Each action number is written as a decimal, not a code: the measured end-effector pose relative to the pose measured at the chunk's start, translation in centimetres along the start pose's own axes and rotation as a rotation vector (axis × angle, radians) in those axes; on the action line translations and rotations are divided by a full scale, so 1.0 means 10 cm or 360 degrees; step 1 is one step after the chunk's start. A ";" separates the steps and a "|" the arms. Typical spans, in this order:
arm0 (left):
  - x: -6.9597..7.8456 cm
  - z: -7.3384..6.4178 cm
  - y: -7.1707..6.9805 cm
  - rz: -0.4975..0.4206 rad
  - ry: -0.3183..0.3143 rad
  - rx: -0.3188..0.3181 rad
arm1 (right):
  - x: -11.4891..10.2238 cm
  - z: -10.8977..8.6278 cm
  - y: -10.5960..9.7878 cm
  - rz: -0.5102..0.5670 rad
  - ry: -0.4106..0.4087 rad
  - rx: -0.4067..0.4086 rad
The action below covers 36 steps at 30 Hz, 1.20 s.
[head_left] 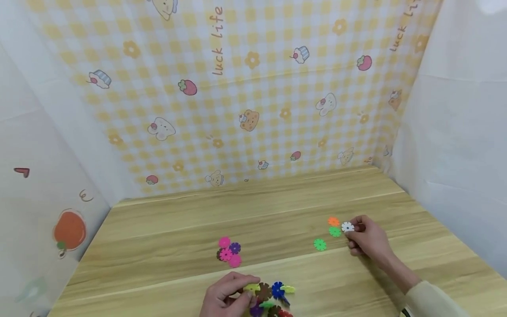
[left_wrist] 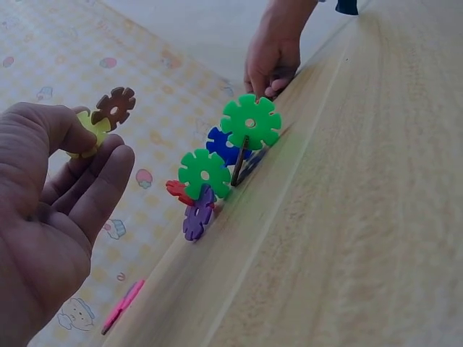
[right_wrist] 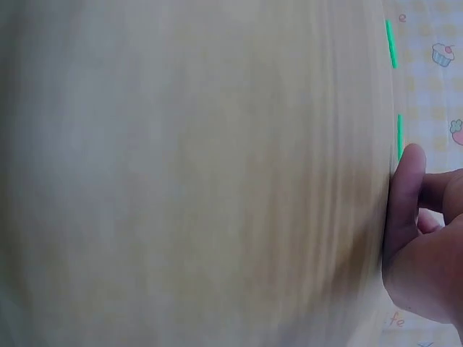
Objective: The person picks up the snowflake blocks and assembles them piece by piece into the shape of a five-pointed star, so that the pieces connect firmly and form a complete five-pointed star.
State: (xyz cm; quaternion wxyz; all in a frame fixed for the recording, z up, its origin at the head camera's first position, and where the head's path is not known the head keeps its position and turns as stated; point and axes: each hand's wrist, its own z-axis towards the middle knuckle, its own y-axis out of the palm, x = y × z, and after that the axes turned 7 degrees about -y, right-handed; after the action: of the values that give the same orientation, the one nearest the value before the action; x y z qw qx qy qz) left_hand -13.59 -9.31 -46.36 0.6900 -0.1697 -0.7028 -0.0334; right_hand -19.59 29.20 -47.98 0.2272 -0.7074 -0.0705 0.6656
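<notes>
My left hand [head_left: 227,296] pinches a yellow notched plastic disc [left_wrist: 88,136] between thumb and forefinger. Joined to its edge is a brown notched disc [left_wrist: 116,108]. Beside that hand on the table stand linked discs, among them a green disc [left_wrist: 250,123], a blue disc [head_left: 277,289] and a purple disc [left_wrist: 197,215]. Over at the right, my right hand [head_left: 370,241] holds a white notched disc [head_left: 347,227] by its edge, at the tabletop. Close to it lie an orange disc [head_left: 333,221] and two green discs, the nearer one [head_left: 320,245] apart. The right wrist view hides the white disc.
Left of centre lies a small pile of pink discs [head_left: 235,261], with a purple disc [head_left: 235,248] and a dark one partly covered. The wooden table [head_left: 178,229] meets a yellow checked cloth [head_left: 277,88] behind and white cloth walls at both sides.
</notes>
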 end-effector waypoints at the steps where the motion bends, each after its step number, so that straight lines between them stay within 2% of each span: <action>1: 0.01 -0.01 -0.02 -0.0021 -0.0009 0.0002 | -0.01 0.01 0.01 0.0019 -0.0008 -0.0013; 6: 0.03 -0.03 -0.07 -0.0263 -0.0091 -0.0085 | 0.00 0.02 -0.05 0.0150 0.0067 -0.0121; 9: 0.02 -0.03 -0.06 -0.0373 -0.0128 -0.0122 | 0.03 -0.02 -0.13 0.0336 0.0183 -0.0191; 12: 0.00 -0.03 -0.07 -0.0397 -0.0121 -0.0103 | -0.02 -0.07 -0.14 0.0581 0.0267 -0.0328; 15: 0.00 -0.04 -0.07 -0.0400 -0.0100 -0.0097 | -0.18 -0.23 -0.01 0.0754 0.0270 -0.0557; 18: 0.02 -0.04 -0.07 -0.0387 -0.0072 -0.0109 | -0.41 -0.51 0.24 0.0893 0.0205 -0.0802; 21: 0.03 -0.04 -0.06 -0.0346 -0.0042 -0.0106 | -0.65 -0.82 0.52 0.0991 0.0123 -0.0942; 24: 0.04 -0.04 -0.03 -0.0270 -0.0018 -0.0073 | -0.86 -1.04 0.76 0.1010 0.0096 -0.0955; 27: 0.05 -0.06 -0.02 -0.0196 -0.0019 -0.0055 | -1.01 -1.17 0.95 0.0991 0.0122 -0.0890; 31: 0.08 -0.08 0.00 -0.0145 -0.0014 -0.0082 | -1.08 -1.21 1.09 0.0974 0.0167 -0.0841; 36: 0.10 -0.09 0.03 -0.0092 0.0053 -0.0087 | -1.06 -1.23 1.14 0.0913 0.0155 -0.0828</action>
State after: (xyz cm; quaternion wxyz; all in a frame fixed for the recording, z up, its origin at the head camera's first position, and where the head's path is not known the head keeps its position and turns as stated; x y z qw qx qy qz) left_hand -12.62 -9.12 -45.43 0.6955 -0.1675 -0.6947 -0.0754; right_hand -11.07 12.04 -42.90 -0.1520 -0.7632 -0.0251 0.6275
